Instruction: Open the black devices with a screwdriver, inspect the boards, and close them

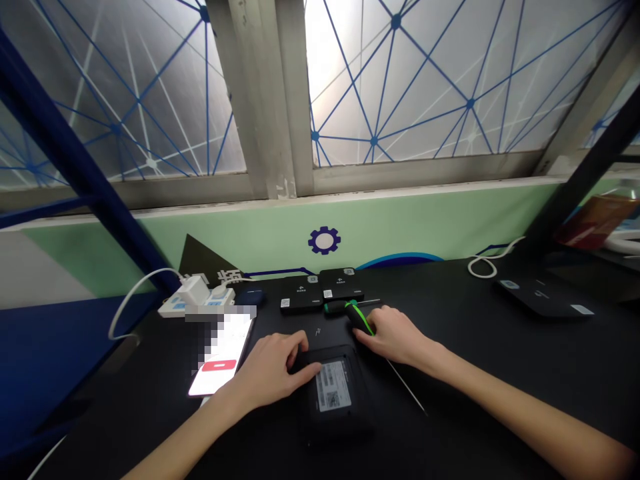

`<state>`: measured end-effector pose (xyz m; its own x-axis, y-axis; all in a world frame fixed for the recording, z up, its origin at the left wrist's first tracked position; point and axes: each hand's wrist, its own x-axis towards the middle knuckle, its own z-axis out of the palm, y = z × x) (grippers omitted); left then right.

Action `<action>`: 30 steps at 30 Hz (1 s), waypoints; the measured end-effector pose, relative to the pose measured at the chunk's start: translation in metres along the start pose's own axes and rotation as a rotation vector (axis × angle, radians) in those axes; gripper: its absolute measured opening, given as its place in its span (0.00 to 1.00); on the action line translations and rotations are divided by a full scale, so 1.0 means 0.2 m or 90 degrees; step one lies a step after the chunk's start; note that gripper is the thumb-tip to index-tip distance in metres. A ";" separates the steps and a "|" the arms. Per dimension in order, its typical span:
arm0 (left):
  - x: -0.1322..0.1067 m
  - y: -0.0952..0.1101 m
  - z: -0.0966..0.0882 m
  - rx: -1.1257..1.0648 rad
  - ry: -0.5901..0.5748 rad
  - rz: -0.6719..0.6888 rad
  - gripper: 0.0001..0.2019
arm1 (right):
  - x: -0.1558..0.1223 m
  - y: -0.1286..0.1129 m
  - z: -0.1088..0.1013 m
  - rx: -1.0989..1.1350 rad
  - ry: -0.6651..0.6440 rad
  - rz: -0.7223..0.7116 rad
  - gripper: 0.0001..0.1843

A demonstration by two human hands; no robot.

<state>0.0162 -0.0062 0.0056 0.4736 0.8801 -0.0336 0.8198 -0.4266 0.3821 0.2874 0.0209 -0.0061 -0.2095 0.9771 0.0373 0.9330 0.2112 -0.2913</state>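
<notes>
A black work surface [450,347] runs beneath a window band and a pale green wall [380,227]. Taking the black device [340,423] as the clock centre, two black boxes [320,288] stand at 12 o'clock, a white power strip [196,301] at 10 o'clock, and a smartphone [220,360] at 9 o'clock. The device lies flat near the surface's front edge, a white barcode label [333,385] uppermost. The left hand [265,370] rests at its 10 o'clock edge, fingers [295,347] narrow and curved over it; whether they grip cannot be told. At 2 o'clock, the right hand [395,337] has its fingers [369,337] wrapped closely around a green-and-black screwdriver [361,321], the thin shaft slanting toward 4 o'clock, clear of the device.
</notes>
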 end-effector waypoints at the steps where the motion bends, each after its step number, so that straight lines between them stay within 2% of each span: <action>1: 0.00 0.00 0.00 -0.007 0.002 -0.006 0.20 | 0.00 -0.01 0.00 -0.029 0.005 0.007 0.23; 4: 0.01 0.00 0.02 -0.026 0.023 -0.026 0.20 | -0.01 -0.02 0.01 -0.098 0.016 0.010 0.22; 7: 0.02 0.01 0.03 -0.025 0.046 -0.054 0.20 | -0.02 -0.02 0.02 -0.132 0.028 0.002 0.27; 13: 0.02 0.03 0.05 -0.002 0.072 -0.079 0.18 | 0.00 0.00 0.02 -0.105 0.063 -0.028 0.35; 15: 0.02 0.02 0.05 -0.021 0.069 -0.067 0.20 | 0.03 0.04 0.01 -0.076 0.104 -0.055 0.33; 18: 0.00 0.01 0.02 -0.061 0.043 -0.052 0.23 | 0.10 0.12 0.00 -0.020 0.193 -0.130 0.20; 19: -0.01 0.00 0.01 -0.066 0.031 -0.051 0.25 | 0.12 0.15 0.00 0.006 0.200 -0.158 0.15; 20: -0.01 0.00 0.00 -0.066 0.015 -0.045 0.27 | 0.14 0.17 0.01 0.025 0.197 -0.181 0.12; 23: -0.03 0.00 -0.03 -0.051 -0.015 -0.020 0.32 | 0.17 0.21 0.03 0.033 0.186 -0.209 0.12; 30: -0.03 0.00 -0.03 -0.035 -0.017 -0.001 0.37 | 0.16 0.21 0.04 0.006 0.156 -0.214 0.07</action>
<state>0.0121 -0.0101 0.0120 0.4812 0.8746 -0.0592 0.8022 -0.4121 0.4320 0.3174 0.0617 -0.0255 -0.4255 0.8313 0.3575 0.8216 0.5205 -0.2326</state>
